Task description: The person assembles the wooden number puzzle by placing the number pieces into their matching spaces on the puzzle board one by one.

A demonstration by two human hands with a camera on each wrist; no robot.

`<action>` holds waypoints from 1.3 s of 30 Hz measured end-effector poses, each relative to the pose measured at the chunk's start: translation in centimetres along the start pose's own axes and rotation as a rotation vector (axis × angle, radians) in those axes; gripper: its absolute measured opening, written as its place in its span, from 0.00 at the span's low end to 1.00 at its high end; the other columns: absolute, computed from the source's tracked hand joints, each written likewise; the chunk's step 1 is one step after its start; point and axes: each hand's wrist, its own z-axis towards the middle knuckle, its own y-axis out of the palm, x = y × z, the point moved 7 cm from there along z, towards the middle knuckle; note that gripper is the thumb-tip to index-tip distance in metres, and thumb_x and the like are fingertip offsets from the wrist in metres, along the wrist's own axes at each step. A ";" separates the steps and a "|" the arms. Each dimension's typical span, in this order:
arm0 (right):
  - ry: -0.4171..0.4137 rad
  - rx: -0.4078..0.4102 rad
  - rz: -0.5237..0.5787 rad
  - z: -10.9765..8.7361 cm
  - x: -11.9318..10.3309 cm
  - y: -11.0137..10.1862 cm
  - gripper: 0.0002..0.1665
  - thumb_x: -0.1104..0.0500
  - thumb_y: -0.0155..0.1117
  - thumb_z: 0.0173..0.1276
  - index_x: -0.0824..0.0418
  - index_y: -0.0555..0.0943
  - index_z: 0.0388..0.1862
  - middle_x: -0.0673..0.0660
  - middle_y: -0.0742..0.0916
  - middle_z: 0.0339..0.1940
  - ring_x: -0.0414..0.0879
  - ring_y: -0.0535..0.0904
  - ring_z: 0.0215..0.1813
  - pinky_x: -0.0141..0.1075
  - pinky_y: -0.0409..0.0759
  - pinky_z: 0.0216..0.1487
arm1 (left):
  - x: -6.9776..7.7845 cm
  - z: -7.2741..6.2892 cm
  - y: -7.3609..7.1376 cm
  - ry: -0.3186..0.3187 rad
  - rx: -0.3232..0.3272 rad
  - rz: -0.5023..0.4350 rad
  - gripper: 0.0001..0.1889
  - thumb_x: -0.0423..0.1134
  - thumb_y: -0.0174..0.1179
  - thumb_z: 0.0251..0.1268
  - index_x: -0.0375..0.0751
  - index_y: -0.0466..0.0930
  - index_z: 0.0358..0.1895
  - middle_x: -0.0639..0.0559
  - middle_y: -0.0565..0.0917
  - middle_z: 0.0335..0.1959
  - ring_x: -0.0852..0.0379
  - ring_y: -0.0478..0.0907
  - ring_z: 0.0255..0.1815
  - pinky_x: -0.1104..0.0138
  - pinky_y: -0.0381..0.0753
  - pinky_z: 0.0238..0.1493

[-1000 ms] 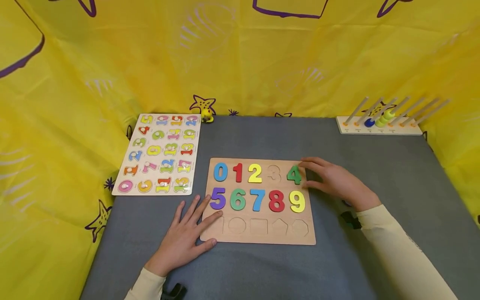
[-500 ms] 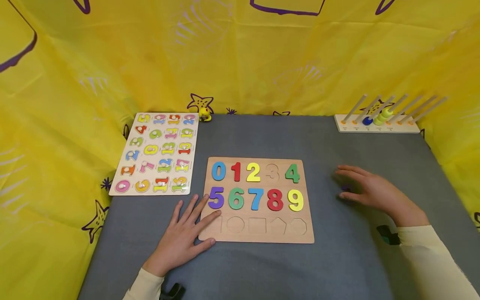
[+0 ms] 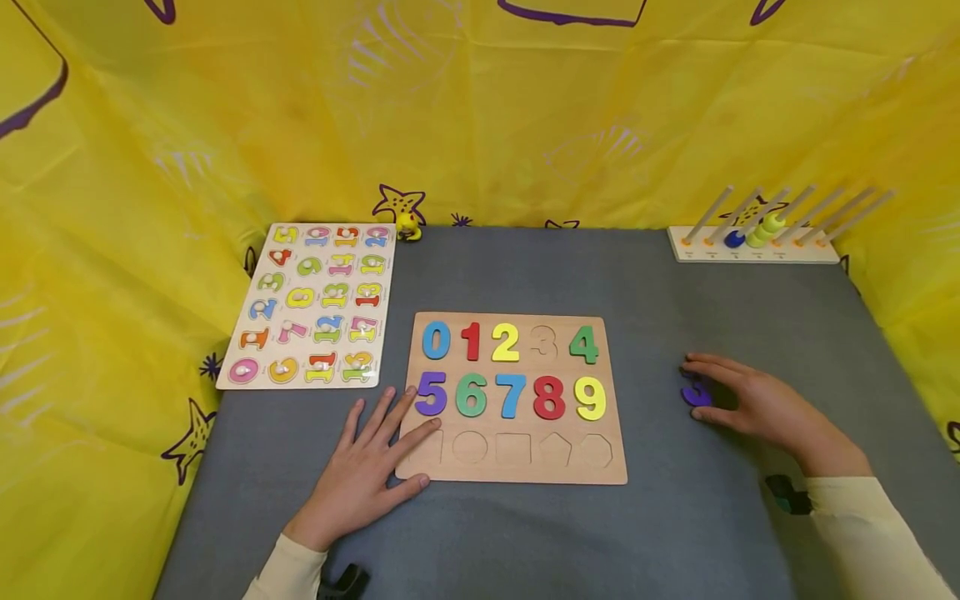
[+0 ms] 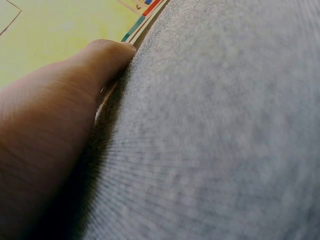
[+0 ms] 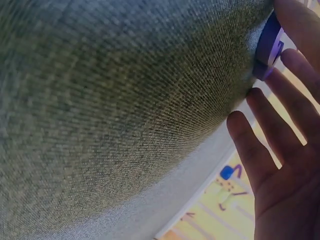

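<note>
On the right of the table lies a purple number 3 piece [image 3: 697, 392]. My right hand [image 3: 761, 404] arches over it, thumb at its near edge and fingers beyond its far edge. The right wrist view shows the purple piece [image 5: 269, 47] on the cloth between the thumb and the spread fingers of my right hand [image 5: 285, 135]. My left hand [image 3: 367, 471] lies flat with spread fingers on the lower left of the wooden number board [image 3: 517, 463]. Coloured numbers fill that board's upper two rows except for the bare 3 outline [image 3: 543, 342]; its bottom row has shape outlines.
A white number puzzle [image 3: 277, 312] lies at the back left, with a small yellow toy [image 3: 408, 227] at its corner. A peg stand [image 3: 750, 250] with blue and yellow-green beads stands at the back right. Yellow patterned cloth [image 3: 480, 117] rises behind the grey table [image 3: 517, 275].
My right hand has left the number 4 and moved right and slightly nearer, down around the purple 3. My left hand has stayed on the board.
</note>
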 end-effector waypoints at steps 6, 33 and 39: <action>0.010 0.018 -0.019 -0.1 0.1 0.1 0.38 0.54 0.83 0.53 0.59 0.80 0.63 0.61 0.80 0.66 0.61 0.80 0.59 0.53 0.78 0.52 | 0.0 0.1 -0.1 0.000 -0.002 0.008 0.38 0.68 0.56 0.68 0.66 0.60 0.80 0.49 0.43 0.84 0.40 0.38 0.83 0.36 0.32 0.74; -0.205 -0.066 0.025 10.8 -8.3 1.5 0.36 0.51 0.80 0.59 0.63 0.81 0.65 0.62 0.83 0.63 0.58 0.81 0.61 0.53 0.81 0.57 | 0.3 0.0 -0.1 0.022 0.035 0.010 0.37 0.69 0.54 0.69 0.66 0.61 0.79 0.48 0.46 0.84 0.40 0.40 0.82 0.35 0.35 0.73; -0.224 -0.125 0.042 14.4 -11.1 3.1 0.34 0.49 0.78 0.62 0.60 0.81 0.65 0.59 0.82 0.65 0.56 0.79 0.64 0.51 0.79 0.61 | 0.3 -0.1 -0.3 0.029 0.059 -0.010 0.37 0.67 0.56 0.69 0.64 0.62 0.79 0.46 0.48 0.83 0.38 0.42 0.82 0.34 0.36 0.73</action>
